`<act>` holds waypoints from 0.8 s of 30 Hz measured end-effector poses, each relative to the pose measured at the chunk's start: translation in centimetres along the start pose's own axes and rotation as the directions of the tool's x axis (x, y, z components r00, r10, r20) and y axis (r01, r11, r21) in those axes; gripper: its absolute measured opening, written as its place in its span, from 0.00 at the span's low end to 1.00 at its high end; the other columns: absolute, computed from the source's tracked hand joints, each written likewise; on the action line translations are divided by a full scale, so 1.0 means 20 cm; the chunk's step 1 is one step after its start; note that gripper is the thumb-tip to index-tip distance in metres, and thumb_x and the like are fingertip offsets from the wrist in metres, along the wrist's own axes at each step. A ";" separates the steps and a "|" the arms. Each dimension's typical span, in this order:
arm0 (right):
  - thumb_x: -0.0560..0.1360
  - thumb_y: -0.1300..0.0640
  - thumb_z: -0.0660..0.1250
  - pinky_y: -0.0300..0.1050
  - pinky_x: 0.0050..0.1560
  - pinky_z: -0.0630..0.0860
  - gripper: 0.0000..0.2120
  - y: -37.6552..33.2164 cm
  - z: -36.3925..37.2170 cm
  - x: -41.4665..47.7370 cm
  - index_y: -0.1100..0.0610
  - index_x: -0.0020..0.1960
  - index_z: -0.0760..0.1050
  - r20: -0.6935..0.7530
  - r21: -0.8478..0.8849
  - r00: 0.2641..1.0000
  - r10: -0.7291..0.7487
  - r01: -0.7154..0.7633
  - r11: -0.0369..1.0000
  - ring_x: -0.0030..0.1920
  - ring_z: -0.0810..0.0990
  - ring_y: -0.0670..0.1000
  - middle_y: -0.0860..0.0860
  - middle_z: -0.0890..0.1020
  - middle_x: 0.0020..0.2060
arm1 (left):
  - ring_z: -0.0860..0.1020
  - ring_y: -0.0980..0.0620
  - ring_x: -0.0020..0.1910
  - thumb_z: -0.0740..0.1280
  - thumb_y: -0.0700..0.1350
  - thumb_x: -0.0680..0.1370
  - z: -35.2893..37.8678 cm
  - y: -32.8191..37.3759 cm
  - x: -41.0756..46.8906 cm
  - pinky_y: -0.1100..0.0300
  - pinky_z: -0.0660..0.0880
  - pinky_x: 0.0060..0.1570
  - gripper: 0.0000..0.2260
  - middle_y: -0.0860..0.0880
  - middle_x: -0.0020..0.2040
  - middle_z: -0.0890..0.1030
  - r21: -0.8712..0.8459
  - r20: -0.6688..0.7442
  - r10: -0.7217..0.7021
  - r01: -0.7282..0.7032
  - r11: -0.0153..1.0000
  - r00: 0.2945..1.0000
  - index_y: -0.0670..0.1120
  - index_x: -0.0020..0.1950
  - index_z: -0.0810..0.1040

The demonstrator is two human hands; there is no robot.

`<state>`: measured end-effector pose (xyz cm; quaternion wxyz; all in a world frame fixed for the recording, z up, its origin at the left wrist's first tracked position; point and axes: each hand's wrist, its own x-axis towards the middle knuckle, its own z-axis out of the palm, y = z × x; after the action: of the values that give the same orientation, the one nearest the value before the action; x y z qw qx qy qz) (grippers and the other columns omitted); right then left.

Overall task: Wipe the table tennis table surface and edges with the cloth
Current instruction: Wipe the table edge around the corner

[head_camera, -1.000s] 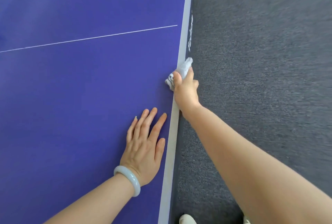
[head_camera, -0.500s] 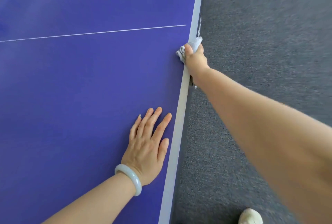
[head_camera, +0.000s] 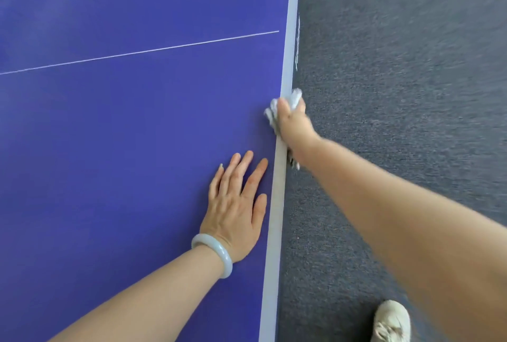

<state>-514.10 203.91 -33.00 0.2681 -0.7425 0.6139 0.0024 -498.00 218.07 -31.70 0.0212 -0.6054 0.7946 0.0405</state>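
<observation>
My right hand (head_camera: pixel 295 122) grips the bunched cloth (head_camera: pixel 295 95) over the table tennis table's (head_camera: pixel 137 149) white edge (head_camera: pixel 274 232), which runs straight away from me. My left hand (head_camera: pixel 233 212) lies flat on the table, fingers spread, just inside that edge and nearer my body than the cloth.

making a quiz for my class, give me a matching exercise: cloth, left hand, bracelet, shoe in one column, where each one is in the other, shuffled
1. cloth
2. left hand
3. bracelet
4. shoe

a. on the carpet
b. flat on the blue top
c. round the left arm
d. gripped by the right hand at the white edge

Pairs: 1-d, 2-b, 3-c, 4-a
</observation>
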 end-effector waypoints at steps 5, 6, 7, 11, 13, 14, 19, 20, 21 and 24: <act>0.83 0.63 0.58 0.58 0.74 0.65 0.31 -0.03 0.08 0.00 0.62 0.79 0.45 -0.149 -0.141 0.989 -0.012 -0.009 0.990 0.77 0.57 0.58 0.58 0.59 0.76 | 0.52 0.48 0.80 0.46 0.50 0.82 0.00 0.00 0.00 0.44 0.53 0.77 0.25 0.48 0.80 0.56 -0.027 -0.018 0.005 -0.005 1.000 1.000 0.50 0.80 0.57; 0.83 0.63 0.58 0.55 0.73 0.67 0.32 -0.06 0.16 -0.14 0.60 0.80 0.45 -0.188 -0.026 0.982 -0.004 -0.001 1.000 0.77 0.59 0.58 0.57 0.60 0.76 | 0.52 0.48 0.80 0.46 0.50 0.82 0.00 0.00 0.00 0.44 0.53 0.77 0.25 0.48 0.80 0.56 -0.040 -0.020 0.003 -0.004 0.999 1.000 0.50 0.80 0.58; 0.83 0.61 0.57 0.52 0.71 0.69 0.31 -0.10 0.31 -0.30 0.59 0.80 0.44 -0.252 0.263 0.966 0.057 0.011 0.965 0.76 0.61 0.61 0.57 0.60 0.76 | 0.51 0.48 0.80 0.45 0.50 0.82 0.00 -0.01 0.01 0.44 0.52 0.77 0.25 0.48 0.80 0.56 -0.054 -0.020 0.002 -0.003 0.999 1.000 0.50 0.80 0.57; 0.78 0.36 0.48 0.48 0.64 0.69 0.28 -0.32 0.66 -1.06 0.37 0.77 0.54 -0.099 0.878 0.965 0.243 -0.030 0.477 0.61 0.72 0.54 0.52 0.72 0.63 | 0.51 0.48 0.80 0.44 0.50 0.82 0.00 -0.01 0.01 0.46 0.49 0.77 0.26 0.48 0.80 0.56 -0.088 -0.047 0.019 -0.023 0.996 0.999 0.51 0.80 0.57; 0.78 0.33 0.49 0.32 0.60 0.66 0.29 -0.35 0.74 -1.22 0.34 0.77 0.46 -0.032 0.893 0.975 0.218 -0.070 0.444 0.55 0.70 0.39 0.49 0.71 0.55 | 0.52 0.48 0.80 0.46 0.49 0.82 0.00 -0.01 0.01 0.46 0.49 0.77 0.25 0.48 0.80 0.56 -0.089 -0.066 0.023 -0.029 0.996 0.998 0.51 0.80 0.58; 0.80 0.36 0.49 0.29 0.57 0.66 0.29 -0.36 0.76 -1.22 0.38 0.79 0.45 -0.009 0.886 0.973 0.230 -0.099 0.452 0.53 0.70 0.36 0.51 0.71 0.56 | 0.52 0.47 0.80 0.46 0.48 0.83 0.01 -0.01 0.01 0.46 0.49 0.77 0.24 0.48 0.80 0.56 -0.087 -0.072 0.020 -0.027 0.996 0.997 0.51 0.80 0.58; 0.82 0.43 0.55 0.46 0.63 0.63 0.32 -0.34 0.63 -0.99 0.52 0.81 0.49 0.041 0.917 0.951 0.306 -0.158 0.365 0.71 0.66 0.60 0.60 0.63 0.73 | 0.49 0.47 0.80 0.49 0.46 0.85 0.01 0.01 0.01 0.47 0.46 0.77 0.23 0.48 0.81 0.53 -0.054 -0.059 0.001 -0.004 0.999 0.998 0.51 0.81 0.55; 0.82 0.44 0.56 0.49 0.65 0.63 0.32 -0.34 0.61 -0.95 0.53 0.81 0.50 0.043 0.918 0.946 0.321 -0.165 0.361 0.72 0.65 0.61 0.61 0.63 0.74 | 0.48 0.47 0.80 0.49 0.46 0.85 0.01 0.01 0.01 0.48 0.45 0.78 0.23 0.48 0.81 0.52 -0.047 -0.046 -0.007 0.005 0.999 0.999 0.51 0.81 0.53; 0.83 0.44 0.56 0.52 0.67 0.63 0.31 -0.33 0.60 -0.92 0.53 0.81 0.50 0.054 0.918 0.941 0.335 -0.179 0.354 0.71 0.66 0.61 0.62 0.63 0.74 | 0.47 0.47 0.80 0.48 0.46 0.85 0.01 0.01 0.01 0.48 0.44 0.78 0.23 0.48 0.81 0.50 -0.041 -0.027 -0.015 0.014 0.999 1.000 0.51 0.81 0.52; 0.83 0.42 0.54 0.50 0.64 0.65 0.30 -0.32 0.60 -0.90 0.48 0.81 0.50 0.083 0.927 0.933 0.350 -0.201 0.317 0.67 0.70 0.61 0.62 0.67 0.70 | 0.45 0.47 0.80 0.47 0.47 0.86 -0.01 0.05 -0.03 0.47 0.44 0.78 0.23 0.49 0.82 0.48 -0.038 0.023 -0.048 0.049 0.998 0.999 0.50 0.81 0.50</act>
<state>-508.77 225.68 -34.80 0.5903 -0.3463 0.6424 -0.3449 -498.80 218.85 -31.41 0.0193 -0.6243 0.7785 0.0622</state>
